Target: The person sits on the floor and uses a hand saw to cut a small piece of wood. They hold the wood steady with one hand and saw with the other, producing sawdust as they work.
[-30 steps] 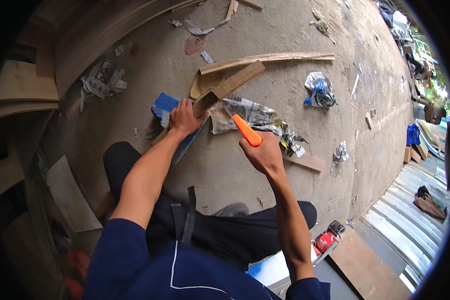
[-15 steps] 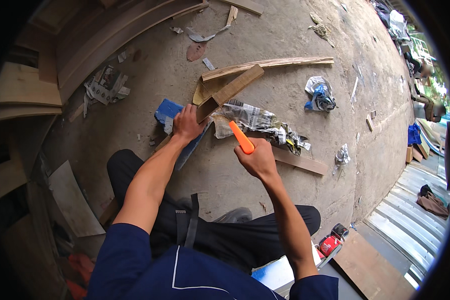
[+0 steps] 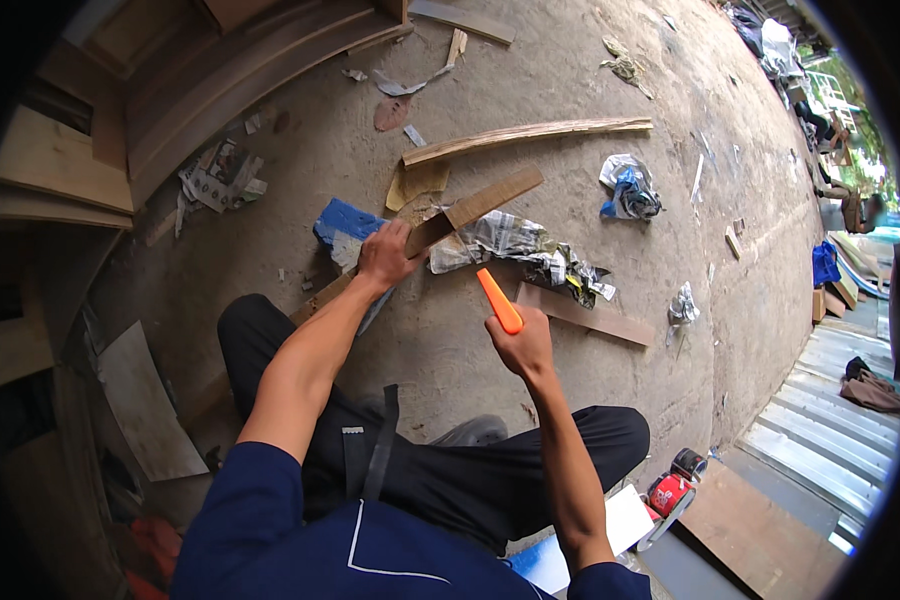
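My left hand (image 3: 384, 256) is closed on the near end of a brown wooden piece (image 3: 495, 196), which slants up and to the right. Beneath that hand lies a board painted blue (image 3: 348, 222). In my right hand (image 3: 526, 345) is an orange-handled tool (image 3: 499, 301), its handle angled toward the wood. A thin part of it seems to run from the handle's tip to the wood, but is seen too narrowly to name. Crumpled newspaper (image 3: 500, 238) lies below the wooden piece, and a flat wooden strip (image 3: 595, 318) rests just beyond my right hand.
A long split plank (image 3: 530, 137) lies farther off on the concrete floor. Crumpled paper with blue on it (image 3: 630, 188) sits to its right. Wooden cabinet frames (image 3: 260, 80) stand at the upper left. A red tape dispenser (image 3: 670, 494) is by my right knee.
My right hand has drawn back toward me and slightly right with the orange-handled tool. The wooden piece has turned a little flatter, and my left hand has shifted slightly right.
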Tool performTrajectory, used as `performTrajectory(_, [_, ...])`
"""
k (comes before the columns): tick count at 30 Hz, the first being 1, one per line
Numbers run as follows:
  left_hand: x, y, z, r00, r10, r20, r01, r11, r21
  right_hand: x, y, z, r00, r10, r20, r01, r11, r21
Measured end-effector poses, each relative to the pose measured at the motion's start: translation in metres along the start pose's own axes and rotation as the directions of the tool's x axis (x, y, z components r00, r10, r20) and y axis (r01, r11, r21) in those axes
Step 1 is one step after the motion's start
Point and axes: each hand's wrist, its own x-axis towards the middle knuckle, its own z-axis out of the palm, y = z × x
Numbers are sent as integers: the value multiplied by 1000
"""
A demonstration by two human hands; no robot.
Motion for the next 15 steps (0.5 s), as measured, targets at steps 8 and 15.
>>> performTrajectory(8, [-9,5,8,994,94,51,-94,996,-9,-28,25,12,994,94,-49,-89,992,93])
performTrajectory(15, [-9,4,3,997,50,66,-49,999,-17,-28,3,5,995,101,-4,-100,992,70])
